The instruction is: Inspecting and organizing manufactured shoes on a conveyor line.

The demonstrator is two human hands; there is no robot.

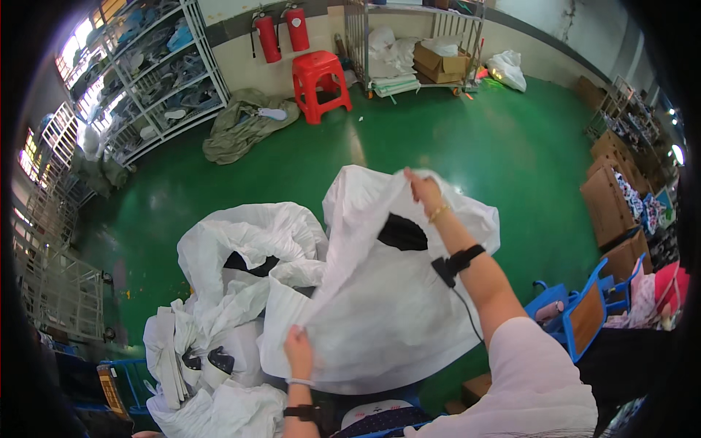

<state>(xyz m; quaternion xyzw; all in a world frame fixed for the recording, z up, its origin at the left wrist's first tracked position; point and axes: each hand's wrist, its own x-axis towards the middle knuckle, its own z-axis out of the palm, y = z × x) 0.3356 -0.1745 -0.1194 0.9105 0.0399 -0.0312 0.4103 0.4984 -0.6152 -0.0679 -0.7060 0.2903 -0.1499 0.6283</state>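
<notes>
A large white woven sack (394, 321) spreads out in front of me, its mouth pulled wide. My right hand (425, 193) is closed on the far part of its rim, arm stretched forward. Lower down, my left hand (299, 355) pinches the sack's near left edge. Dark material (403, 233) shows inside through the opening; its kind I cannot make out. To the left stands a second white sack (252, 230), slack at the top, with dark contents (250, 264) visible. Nearer to me on that side, more crumpled white sacking (226, 412) lies around black-and-white pieces (220, 360).
Across the green floor (438, 131) stand a red stool (319, 84) and a wheeled cage cart (394, 44). An olive cloth sack (248, 128) lies by a shelf rack (164, 80). A blue-framed chair (584, 306) and cardboard boxes (607, 204) are on the right.
</notes>
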